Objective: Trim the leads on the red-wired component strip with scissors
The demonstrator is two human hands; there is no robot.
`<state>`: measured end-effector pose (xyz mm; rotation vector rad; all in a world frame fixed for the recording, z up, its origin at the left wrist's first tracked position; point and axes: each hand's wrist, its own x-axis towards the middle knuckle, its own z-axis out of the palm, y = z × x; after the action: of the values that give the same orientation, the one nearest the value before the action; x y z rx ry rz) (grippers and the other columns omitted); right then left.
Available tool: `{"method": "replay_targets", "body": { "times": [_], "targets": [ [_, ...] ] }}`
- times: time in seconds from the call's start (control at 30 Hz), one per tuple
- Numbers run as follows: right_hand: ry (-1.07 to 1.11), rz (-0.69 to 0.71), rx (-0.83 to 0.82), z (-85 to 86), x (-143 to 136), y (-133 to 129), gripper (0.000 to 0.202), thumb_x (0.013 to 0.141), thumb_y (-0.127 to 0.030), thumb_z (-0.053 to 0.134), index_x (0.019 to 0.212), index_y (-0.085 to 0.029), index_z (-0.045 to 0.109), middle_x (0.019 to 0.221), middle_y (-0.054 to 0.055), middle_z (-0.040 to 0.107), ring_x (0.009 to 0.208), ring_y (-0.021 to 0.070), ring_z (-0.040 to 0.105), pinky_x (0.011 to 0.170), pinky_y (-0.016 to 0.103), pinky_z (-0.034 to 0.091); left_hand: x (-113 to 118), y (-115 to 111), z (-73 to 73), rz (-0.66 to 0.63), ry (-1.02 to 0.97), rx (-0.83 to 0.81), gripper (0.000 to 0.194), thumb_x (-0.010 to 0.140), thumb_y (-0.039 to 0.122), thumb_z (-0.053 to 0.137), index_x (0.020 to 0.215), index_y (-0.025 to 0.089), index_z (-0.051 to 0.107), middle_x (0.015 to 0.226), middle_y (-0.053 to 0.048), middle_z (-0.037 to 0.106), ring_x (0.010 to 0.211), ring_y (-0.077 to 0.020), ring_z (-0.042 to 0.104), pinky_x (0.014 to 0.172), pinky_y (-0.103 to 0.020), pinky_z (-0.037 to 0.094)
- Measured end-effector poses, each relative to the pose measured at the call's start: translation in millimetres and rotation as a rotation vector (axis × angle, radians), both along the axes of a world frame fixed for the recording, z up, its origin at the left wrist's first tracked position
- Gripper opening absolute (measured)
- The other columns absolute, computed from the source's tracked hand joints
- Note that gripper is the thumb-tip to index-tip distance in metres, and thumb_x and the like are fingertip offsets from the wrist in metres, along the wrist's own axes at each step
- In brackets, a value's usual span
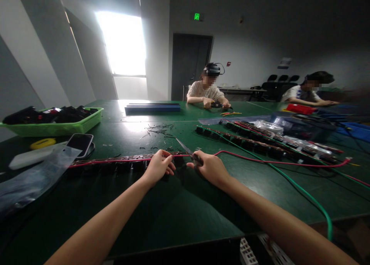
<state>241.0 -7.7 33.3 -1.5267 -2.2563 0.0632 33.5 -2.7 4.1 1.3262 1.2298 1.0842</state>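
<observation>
My right hand [212,167] is closed around the dark handle of a pair of scissors [185,147], whose blade points up and to the left. My left hand [160,166] is pinched at the right part of a long strip of black blocks [115,166]. What sits between those fingertips is hidden. A red cable [243,156] runs along the strip, passes by both hands and goes on to the right. Beyond the hands lies a scatter of thin black offcuts [158,130].
More black strips [245,143] lie at the right, with a green cable [295,184] crossing the table. At the left are a green basket [83,122], a phone [79,143] and a plastic bag [37,176]. A blue bar [153,108] lies farther back. Two people sit across.
</observation>
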Motion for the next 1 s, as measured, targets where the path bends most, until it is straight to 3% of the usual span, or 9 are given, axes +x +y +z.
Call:
{"method": "replay_targets", "body": {
  "times": [0.33, 0.63, 0.8, 1.0],
  "targets": [
    [0.244, 0.242, -0.059, -11.6, 0.3, 8.0, 0.036, 0.072, -0.01, 0.056, 0.107, -0.017, 0.06, 0.096, 0.006, 0.065, 0.084, 0.0178, 0.059, 0.076, 0.028, 0.042, 0.7, -0.8, 1.7, 0.011, -0.01, -0.002, 0.009, 0.09, 0.023, 0.048, 0.091, 0.016, 0.042, 0.056, -0.001, 0.065, 0.04, -0.0107, 0.06, 0.038, -0.015, 0.038],
    [0.076, 0.228, 0.014, -6.2, -3.4, -2.1, 0.035, 0.072, -0.014, 0.056, 0.107, -0.017, 0.056, 0.099, 0.007, 0.061, 0.088, 0.0192, 0.056, 0.078, 0.028, 0.041, 0.8, 2.1, -1.8, 0.023, -0.059, -0.023, 0.013, 0.089, 0.025, 0.053, 0.089, 0.016, 0.043, 0.053, 0.0, 0.063, 0.037, -0.0102, 0.058, 0.036, -0.014, 0.037],
    [-0.018, 0.159, 0.041, -1.5, -7.4, -8.6, 0.042, 0.073, -0.034, 0.062, 0.109, -0.016, 0.053, 0.099, 0.009, 0.058, 0.089, 0.0212, 0.054, 0.077, 0.029, 0.042, 0.4, 2.7, -2.7, 0.018, -0.062, -0.005, 0.012, 0.088, 0.025, 0.053, 0.087, 0.016, 0.044, 0.054, 0.0, 0.063, 0.037, -0.0104, 0.058, 0.035, -0.014, 0.036],
    [-0.104, 0.162, 0.011, -2.3, -8.4, -8.3, 0.039, 0.074, -0.033, 0.061, 0.109, -0.015, 0.055, 0.1, 0.01, 0.06, 0.092, 0.0214, 0.055, 0.079, 0.029, 0.041, 0.2, 1.6, -1.4, 0.008, -0.009, 0.012, 0.003, 0.088, 0.018, 0.046, 0.089, 0.016, 0.044, 0.054, 0.0, 0.063, 0.038, -0.0102, 0.059, 0.037, -0.015, 0.037]
  ]
}}
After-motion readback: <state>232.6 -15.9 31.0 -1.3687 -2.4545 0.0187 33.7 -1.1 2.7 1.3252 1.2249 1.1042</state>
